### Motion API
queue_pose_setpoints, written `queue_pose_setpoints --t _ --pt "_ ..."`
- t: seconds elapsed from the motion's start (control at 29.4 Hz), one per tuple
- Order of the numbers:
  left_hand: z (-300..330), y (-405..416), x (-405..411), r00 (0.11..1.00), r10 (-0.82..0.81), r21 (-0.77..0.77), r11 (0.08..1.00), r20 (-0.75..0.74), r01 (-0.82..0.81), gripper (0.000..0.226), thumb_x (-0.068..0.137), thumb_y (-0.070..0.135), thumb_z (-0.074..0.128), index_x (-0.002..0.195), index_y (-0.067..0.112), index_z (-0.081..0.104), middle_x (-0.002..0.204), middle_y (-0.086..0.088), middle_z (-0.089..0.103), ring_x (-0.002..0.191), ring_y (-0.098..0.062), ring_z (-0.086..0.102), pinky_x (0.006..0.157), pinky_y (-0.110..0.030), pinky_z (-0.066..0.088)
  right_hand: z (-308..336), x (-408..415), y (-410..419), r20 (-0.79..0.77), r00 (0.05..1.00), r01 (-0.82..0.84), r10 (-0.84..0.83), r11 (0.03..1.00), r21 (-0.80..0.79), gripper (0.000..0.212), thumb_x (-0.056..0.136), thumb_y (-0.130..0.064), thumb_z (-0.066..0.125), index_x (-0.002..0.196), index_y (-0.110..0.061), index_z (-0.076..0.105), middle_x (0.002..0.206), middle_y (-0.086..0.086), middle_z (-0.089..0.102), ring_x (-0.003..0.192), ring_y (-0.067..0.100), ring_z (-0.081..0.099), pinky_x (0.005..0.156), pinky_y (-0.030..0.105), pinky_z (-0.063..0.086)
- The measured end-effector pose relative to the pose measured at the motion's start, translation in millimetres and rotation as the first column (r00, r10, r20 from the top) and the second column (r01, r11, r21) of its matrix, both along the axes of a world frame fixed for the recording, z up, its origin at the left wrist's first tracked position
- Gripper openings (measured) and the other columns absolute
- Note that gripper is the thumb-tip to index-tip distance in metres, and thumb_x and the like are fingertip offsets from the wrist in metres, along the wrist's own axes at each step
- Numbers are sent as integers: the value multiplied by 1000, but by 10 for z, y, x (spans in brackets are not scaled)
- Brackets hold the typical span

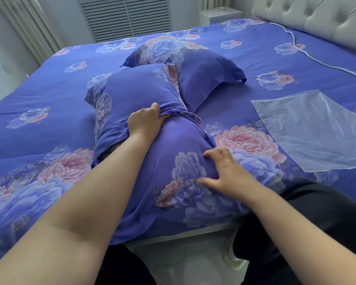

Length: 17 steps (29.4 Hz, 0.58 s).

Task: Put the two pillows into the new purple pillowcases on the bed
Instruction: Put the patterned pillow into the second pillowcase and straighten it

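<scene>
While the head view looks down across the bed (49, 95), the near pillow (152, 140) lies lengthwise on the purple flowered cover, running from the bed's near edge away toward the middle. It sits inside a purple pillowcase (132, 87) printed with pink and blue blooms, and the case is bunched into folds about halfway along. The left hand (145, 121) is at that bunched place, its fingers curled into the cloth and gripping a gathered fold of the pillowcase, the forearm lying along the pillow's left side. The right hand (224, 171) rests on the near, rounded end of the same pillow, over a large printed flower; its fingers are spread and bent at the tips, pressing into the cloth, and whether they pinch any of it cannot be told from here.

Just beyond, and touching the near pillow's far right side, the second pillow (193, 64) lies in its own purple flowered case with flat flanged corners sticking out left and right.

To the right, a clear plastic bag (312, 128) lies flat on the cover, apart from both pillows. A white cable (296, 46) trails across the far right of the bed toward the pale tufted headboard (317, 15). Behind the bed stand a slatted grille (127, 17) and pale curtains (35, 29). Dark trousers (317, 212) show at the lower right, by the bed's white frame
</scene>
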<state>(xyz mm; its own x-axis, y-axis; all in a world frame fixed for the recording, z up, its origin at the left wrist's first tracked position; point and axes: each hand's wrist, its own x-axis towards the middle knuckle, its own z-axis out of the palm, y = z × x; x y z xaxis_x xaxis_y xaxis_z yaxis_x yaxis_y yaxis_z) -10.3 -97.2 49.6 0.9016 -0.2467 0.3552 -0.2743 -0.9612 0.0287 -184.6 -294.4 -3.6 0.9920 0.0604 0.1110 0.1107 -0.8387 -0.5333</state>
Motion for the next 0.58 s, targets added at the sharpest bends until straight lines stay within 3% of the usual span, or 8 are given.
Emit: queue_pose_setpoints --t 0.07,0.14,0.2,0.27,0.34,0.41,0.48,0.58 --pt "-15 -8 -15 1000 7 -4 1000 -15 -7 52 90 62 41 98 12 50 90 -17 66 84 -39 61 64 -37 37 -142 -33 49 -145 989 44 -41 999 14 44 77 -41 69 113 -30 47 120 -4 35 103 25 54 85 38 46" --pt "-21 4 -16 999 15 -17 1000 -31 -15 52 89 63 42 98 12 51 90 -16 66 84 -39 61 65 -37 37 -91 -54 -38 -156 985 79 -70 995 56 27 80 -33 67 101 -28 51 109 -4 38 100 22 56 84 35 45" --pt "-29 -8 -6 999 20 -35 999 -27 -21 45 91 57 44 99 12 51 90 -15 66 86 -38 61 65 -36 38 60 -50 -135 -209 970 102 -126 987 -122 17 82 -30 62 97 -28 53 104 -4 40 103 22 52 82 33 42" --pt "-38 -63 -29 1000 6 -12 1000 6 -6 26 96 35 44 104 12 51 98 -15 64 93 -37 58 68 -39 40 198 -17 -104 -96 976 161 -198 940 -302 18 81 -23 56 99 -25 55 110 1 43 107 27 47 84 35 39" --pt "-44 -122 -102 998 -50 6 999 39 50 24 92 13 41 113 14 52 109 -13 58 102 -35 51 77 -43 40 330 8 137 164 974 184 -157 969 -164 23 77 -15 51 98 -20 59 114 5 47 107 30 47 90 40 40" --pt "-61 -117 -219 988 -135 -77 987 80 141 32 86 7 42 114 17 55 115 -10 52 107 -34 46 83 -42 37 401 57 403 327 945 11 -21 999 30 26 73 -17 49 95 -17 61 111 3 54 105 28 52 92 42 43" --pt "-50 24 -388 965 -155 -190 962 214 196 30 82 9 50 108 18 60 115 -6 54 108 -32 46 85 -40 37 334 97 651 292 948 -134 129 991 -5 28 78 -28 52 101 -16 62 113 2 57 106 25 54 91 42 45" --pt "-153 546 -660 908 -49 -218 964 417 153 19 83 19 58 102 16 60 109 -5 58 101 -29 49 83 -38 37 116 136 859 257 959 -78 120 983 -168 42 80 -46 53 107 -14 60 118 6 56 110 29 54 88 44 48"
